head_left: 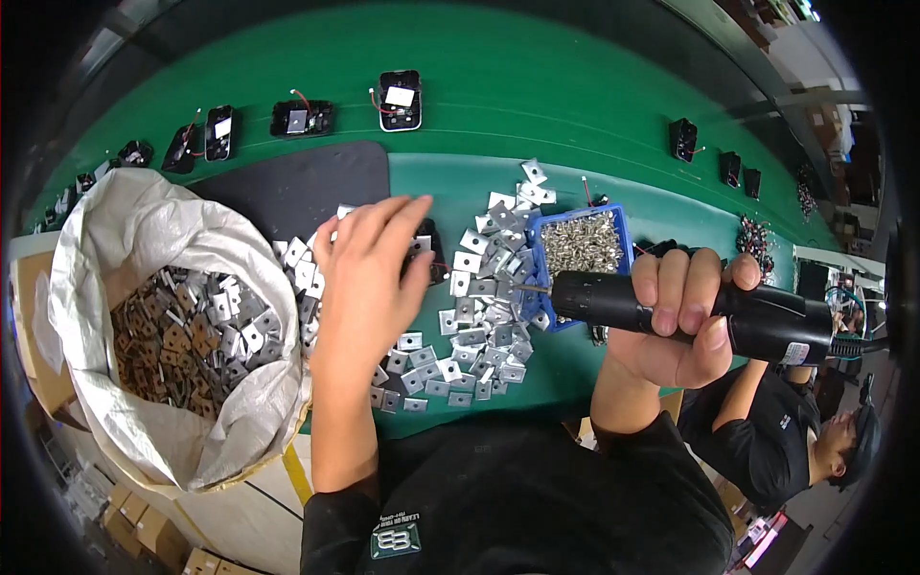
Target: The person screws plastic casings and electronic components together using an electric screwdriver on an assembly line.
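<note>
My right hand (680,316) is wrapped round a black electric screwdriver (613,297). The tool lies level, its thin bit pointing left past the edge of a blue tray (625,240) full of small screws (580,244). My left hand (369,273) has its fingers stretched and apart, beside a small black housing (433,251) with a red wire. That hand partly covers the housing. Loose silver metal plates (470,335), each with a hole, are strewn between my hands and under the left one.
At left stands a white woven sack (86,316) holding silver and rusty-brown plates (172,335). A black mat (316,182) lies behind it. Several black housings (400,101) with red wires sit along the green belt (537,86). A co-worker (776,431) is at the right.
</note>
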`<state>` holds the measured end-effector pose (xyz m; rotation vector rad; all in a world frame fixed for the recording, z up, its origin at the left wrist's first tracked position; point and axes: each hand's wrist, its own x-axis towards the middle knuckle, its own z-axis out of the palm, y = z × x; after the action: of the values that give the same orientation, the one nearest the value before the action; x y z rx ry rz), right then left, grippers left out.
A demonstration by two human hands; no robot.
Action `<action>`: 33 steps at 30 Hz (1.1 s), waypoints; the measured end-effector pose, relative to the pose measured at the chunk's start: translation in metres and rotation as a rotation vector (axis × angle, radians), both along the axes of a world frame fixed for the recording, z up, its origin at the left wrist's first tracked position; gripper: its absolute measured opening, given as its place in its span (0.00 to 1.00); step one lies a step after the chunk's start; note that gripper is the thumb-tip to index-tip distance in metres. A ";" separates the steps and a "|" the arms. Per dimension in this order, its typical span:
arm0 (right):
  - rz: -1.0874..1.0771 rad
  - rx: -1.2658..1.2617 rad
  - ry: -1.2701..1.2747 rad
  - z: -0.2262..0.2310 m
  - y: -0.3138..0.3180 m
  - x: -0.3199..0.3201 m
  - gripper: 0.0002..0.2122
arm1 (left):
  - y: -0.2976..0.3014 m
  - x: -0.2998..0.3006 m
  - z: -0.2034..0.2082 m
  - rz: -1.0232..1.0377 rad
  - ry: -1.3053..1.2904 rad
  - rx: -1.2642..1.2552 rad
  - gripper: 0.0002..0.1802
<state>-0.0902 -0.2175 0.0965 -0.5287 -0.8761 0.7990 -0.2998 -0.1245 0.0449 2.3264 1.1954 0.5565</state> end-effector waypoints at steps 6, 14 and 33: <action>0.151 -0.008 -0.056 0.013 0.000 -0.015 0.19 | -0.024 0.005 -0.001 -0.236 -0.325 0.053 0.20; 0.202 -0.011 -0.047 0.017 -0.003 -0.024 0.19 | -0.030 0.003 -0.015 -0.313 -0.479 0.064 0.16; 0.216 -0.033 -0.060 0.008 0.009 -0.036 0.19 | -0.035 -0.004 -0.026 -0.189 -0.472 0.152 0.18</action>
<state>-0.1258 -0.2083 0.1042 -0.4943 -0.9880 1.0000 -0.3034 -0.1593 0.0184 2.2191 0.7273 1.0822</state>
